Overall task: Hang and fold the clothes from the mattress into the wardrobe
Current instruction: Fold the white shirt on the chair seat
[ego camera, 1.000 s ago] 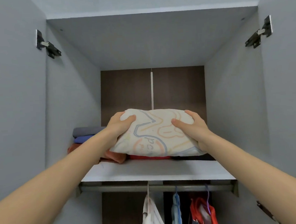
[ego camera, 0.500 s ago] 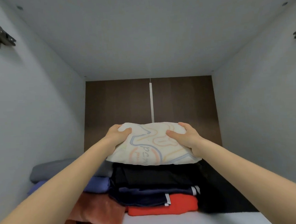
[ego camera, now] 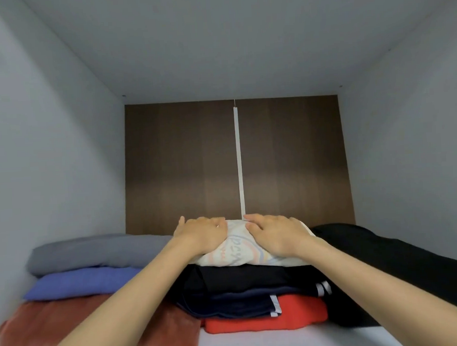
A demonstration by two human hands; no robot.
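While both arms reach into the wardrobe [ego camera: 60,156] (upper compartment, grey walls, grey ceiling), my left hand [ego camera: 202,237] and right hand [ego camera: 275,234] lie palm-down on the white top [ego camera: 238,256]. Fingers [ego camera: 257,220] of both hands: straight, laid flat, pressing on the cloth, none curled round it. Hands close together, a narrow gap between them.

White top: folded, pastel line print, some lettering showing between my wrists. It sits uppermost on the middle stack. Beneath it, top to bottom: black piece [ego camera: 242,277]; navy piece [ego camera: 230,305] with small pale tabs at its right edge; red piece [ego camera: 266,320] lowest, resting on the shelf [ego camera: 259,343].

Left stack, just beside the middle one: grey fold [ego camera: 93,252] on top, blue fold [ego camera: 81,283] under it, rust fold [ego camera: 57,325] at the bottom, its fuzzy edge spilling toward the shelf front. My left forearm crosses above the rust fold.

Right of the middle stack: black heap [ego camera: 388,264], long and low, running from the back toward the front right (whether it touches the right wall, I cannot tell).

Back panel [ego camera: 181,162]: dark brown wood grain, with a thin white strip [ego camera: 239,158] running down its middle to just behind my hands.
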